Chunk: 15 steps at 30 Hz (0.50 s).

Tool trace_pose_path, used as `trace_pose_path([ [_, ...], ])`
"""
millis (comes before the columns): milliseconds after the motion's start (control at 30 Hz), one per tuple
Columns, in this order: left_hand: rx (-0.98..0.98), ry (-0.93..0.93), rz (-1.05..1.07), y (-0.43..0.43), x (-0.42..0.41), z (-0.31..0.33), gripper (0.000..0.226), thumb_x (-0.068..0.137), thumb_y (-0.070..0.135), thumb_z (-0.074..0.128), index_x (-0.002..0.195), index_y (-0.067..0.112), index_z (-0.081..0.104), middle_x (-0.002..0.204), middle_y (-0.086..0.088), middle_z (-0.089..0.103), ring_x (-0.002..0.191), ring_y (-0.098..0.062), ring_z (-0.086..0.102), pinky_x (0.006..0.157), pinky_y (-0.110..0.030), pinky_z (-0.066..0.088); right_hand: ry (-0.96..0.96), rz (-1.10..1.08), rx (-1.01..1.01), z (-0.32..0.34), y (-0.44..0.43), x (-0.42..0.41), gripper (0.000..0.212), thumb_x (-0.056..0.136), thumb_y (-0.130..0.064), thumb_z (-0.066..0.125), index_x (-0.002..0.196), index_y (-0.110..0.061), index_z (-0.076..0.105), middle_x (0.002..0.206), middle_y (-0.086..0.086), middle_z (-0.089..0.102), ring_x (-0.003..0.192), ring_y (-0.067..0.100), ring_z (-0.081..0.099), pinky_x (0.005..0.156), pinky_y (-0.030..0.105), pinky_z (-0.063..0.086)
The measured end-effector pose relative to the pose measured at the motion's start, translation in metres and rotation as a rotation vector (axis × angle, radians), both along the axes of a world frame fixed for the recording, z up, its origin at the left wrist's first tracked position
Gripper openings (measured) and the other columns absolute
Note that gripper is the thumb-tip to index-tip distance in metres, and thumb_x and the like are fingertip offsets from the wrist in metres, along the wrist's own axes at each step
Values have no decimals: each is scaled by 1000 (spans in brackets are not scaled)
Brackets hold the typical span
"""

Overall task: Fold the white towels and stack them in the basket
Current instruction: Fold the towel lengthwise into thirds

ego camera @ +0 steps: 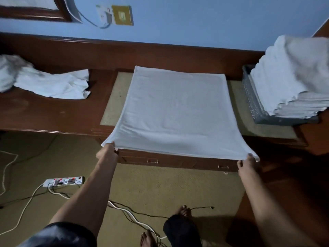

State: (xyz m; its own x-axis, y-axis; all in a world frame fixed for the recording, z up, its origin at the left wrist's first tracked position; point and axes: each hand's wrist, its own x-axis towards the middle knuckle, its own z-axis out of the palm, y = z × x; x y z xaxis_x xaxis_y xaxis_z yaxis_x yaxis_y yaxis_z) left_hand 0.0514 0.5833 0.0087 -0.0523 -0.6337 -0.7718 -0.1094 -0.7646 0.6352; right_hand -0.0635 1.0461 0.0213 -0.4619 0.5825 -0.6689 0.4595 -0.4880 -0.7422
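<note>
The flat white terry towel point(178, 111) lies spread just left of the grey perforated plastic basket point(252, 98), its near corners pinched by the left hand point(107, 151) and right hand point(247, 162), so a fold seems in hand, needing both corners carried evenly to the far edge.

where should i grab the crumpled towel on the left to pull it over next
Probably take the crumpled towel by its right edge, from above on the right: that end lies flattish on the desk, its left end is bunched.

Desk point(53, 111) under towel point(176, 113), basket point(252, 97), crumpled towels point(51, 84)
</note>
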Motion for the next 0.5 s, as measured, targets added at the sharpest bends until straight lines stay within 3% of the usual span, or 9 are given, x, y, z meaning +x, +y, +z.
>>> trace_pose_path([
  [33, -7, 0, -9, -1, -5, 6, 35, 87, -1, 75, 120, 4, 63, 100, -9, 61, 89, -25, 67, 63, -29, 56, 11, 7, 55, 1, -1, -9, 34, 101, -27, 60, 129, -11, 49, 122, 8, 47, 79, 9, 53, 63, 19, 51],
  [133, -55, -1, -37, -11, -29, 12, 17, 89, 3, 71, 105, 2, 67, 97, -8, 63, 59, -17, 55, 42, -22, 45, 86, 41, 82, 2, -6, -43, 22, 101, -24, 58, 116, -12, 46, 109, 8, 52, 69, 7, 49, 48, 14, 47],
  [233, -107, -33, -48, -22, -63, 18, 11, 94, 11, 67, 102, 5, 63, 86, -8, 63, 62, -18, 59, 55, -27, 49, 118, 48, 66, 4, -15, -85, 20, 103, -23, 55, 116, -10, 47, 113, 8, 49, 75, 9, 51, 43, 10, 46],
  [300, -125, -33, -50, -30, -91, 24, 16, 90, 11, 70, 100, 4, 60, 75, -8, 60, 57, -15, 56, 53, -28, 47, 145, 20, 43, 0, -17, -118, 34, 104, -25, 53, 130, -5, 47, 122, 10, 48, 82, 11, 58, 44, 10, 48],
  [367, -134, -23, -45, -37, -119, 29, 29, 82, 13, 77, 105, 2, 64, 81, -10, 64, 56, -16, 57, 49, -26, 44, 135, 7, 29, -1, -20, -149, 40, 105, -27, 51, 135, -2, 43, 122, 11, 52, 75, 10, 62, 46, 12, 50],
  [433, -129, 2, 2, -47, -145, 27, 44, 76, 14, 82, 114, -1, 65, 94, -12, 68, 66, -21, 64, 50, -24, 48, 116, -16, 49, 0, -20, -179, 33, 106, -23, 48, 128, 1, 42, 115, 15, 56, 65, 12, 65, 46, 16, 52],
  [500, -119, 30, 41, -53, -171, 25, 45, 75, 13, 84, 113, -1, 64, 99, -14, 69, 73, -22, 68, 49, -22, 51, 115, -24, 79, 4, -23, -206, 28, 105, -19, 47, 115, 8, 49, 109, 21, 65, 51, 11, 67, 45, 19, 53],
])
